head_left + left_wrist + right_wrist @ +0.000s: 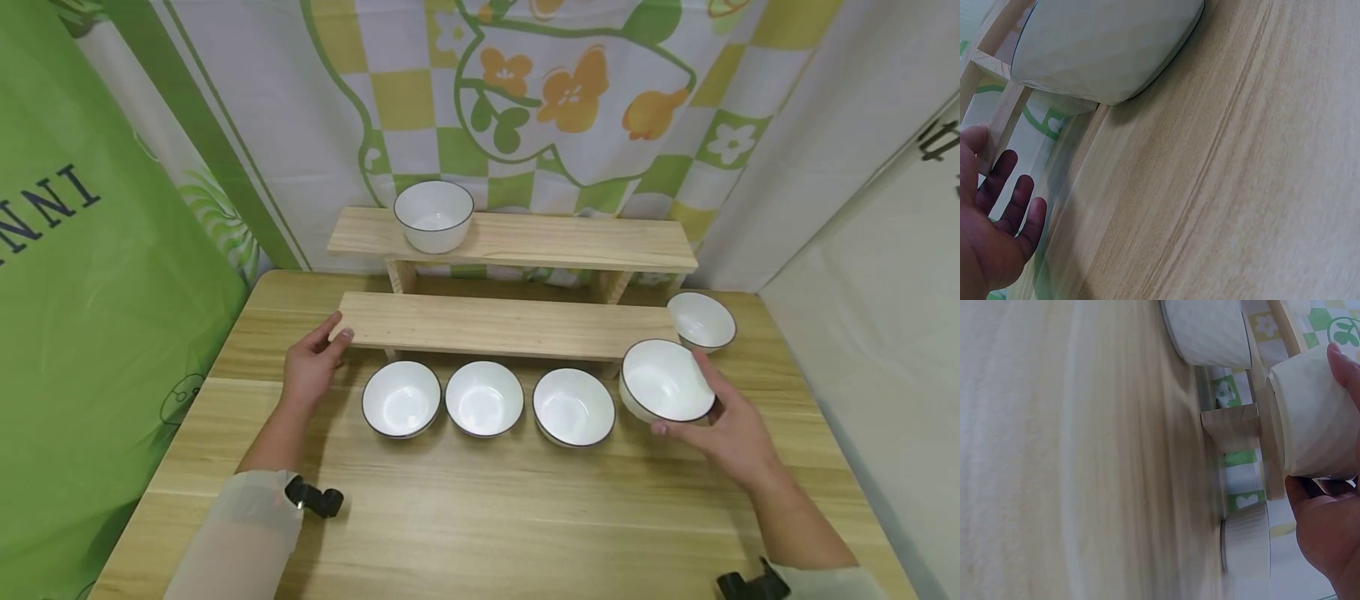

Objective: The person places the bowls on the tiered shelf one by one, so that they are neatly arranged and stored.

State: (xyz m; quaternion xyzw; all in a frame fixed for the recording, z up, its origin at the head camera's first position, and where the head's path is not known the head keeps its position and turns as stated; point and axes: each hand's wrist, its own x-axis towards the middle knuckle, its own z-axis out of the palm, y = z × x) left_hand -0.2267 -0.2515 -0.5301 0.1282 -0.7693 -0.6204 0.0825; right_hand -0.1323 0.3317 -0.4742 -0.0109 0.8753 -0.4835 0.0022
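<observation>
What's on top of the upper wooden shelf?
One white bowl, toward the left end of the upper shelf. The wood under the bowl is covered, so I can't see it.

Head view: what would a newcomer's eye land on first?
Probably the three white, dark-rimmed bowls lined up on the table in front of the lower shelf. Next, the matching held bowl, off the table in the right hand near that shelf's right end, while the left hand grips the shelf's left end. Behind, the patterned cloth stands out with its checks and orange flowers.
</observation>
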